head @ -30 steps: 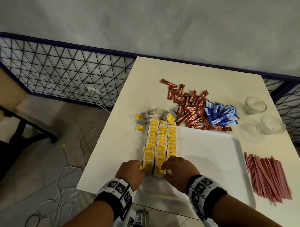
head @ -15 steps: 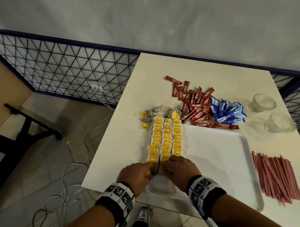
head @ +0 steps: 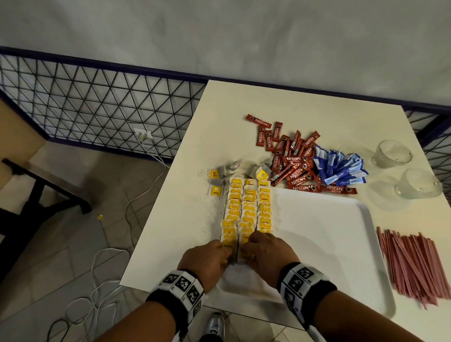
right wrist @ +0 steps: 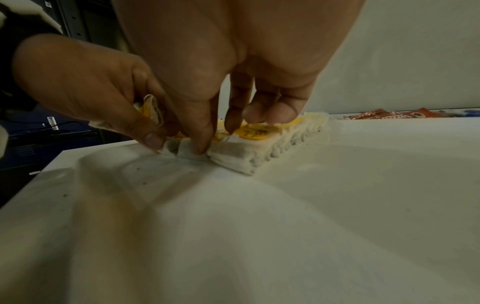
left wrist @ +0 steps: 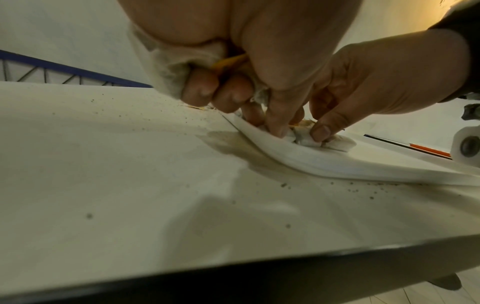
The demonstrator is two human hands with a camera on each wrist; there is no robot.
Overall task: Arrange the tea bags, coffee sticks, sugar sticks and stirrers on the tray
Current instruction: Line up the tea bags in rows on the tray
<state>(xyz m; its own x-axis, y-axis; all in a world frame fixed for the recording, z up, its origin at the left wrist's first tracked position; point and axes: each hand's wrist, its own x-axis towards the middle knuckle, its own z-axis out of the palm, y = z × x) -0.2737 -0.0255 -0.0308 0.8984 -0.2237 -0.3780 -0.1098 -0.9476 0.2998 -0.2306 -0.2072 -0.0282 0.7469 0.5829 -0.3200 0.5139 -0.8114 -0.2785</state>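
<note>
Three rows of yellow-tagged tea bags (head: 248, 207) lie along the left side of the white tray (head: 331, 251). Both hands meet at the rows' near end. My left hand (head: 224, 250) grips a small bundle of tea bags (right wrist: 149, 111) in its curled fingers, and its thumb touches the row. My right hand (right wrist: 215, 139) pinches the nearest tea bag (right wrist: 233, 156) between thumb and fingers. Red coffee sticks (head: 291, 157) and blue sugar sticks (head: 339, 169) are piled on the table beyond the tray. Pink stirrers (head: 415, 267) lie to the tray's right.
Two glass cups (head: 391, 153) (head: 418, 187) stand at the table's far right. A few loose tea bags (head: 216, 183) lie off the tray's far left corner. Tea dust speckles the table (left wrist: 130, 164). The tray's near edge overhangs the table front.
Both hands stay at the near end of the tea bag rows and have drawn slightly closer together. The head view has shifted a little.
</note>
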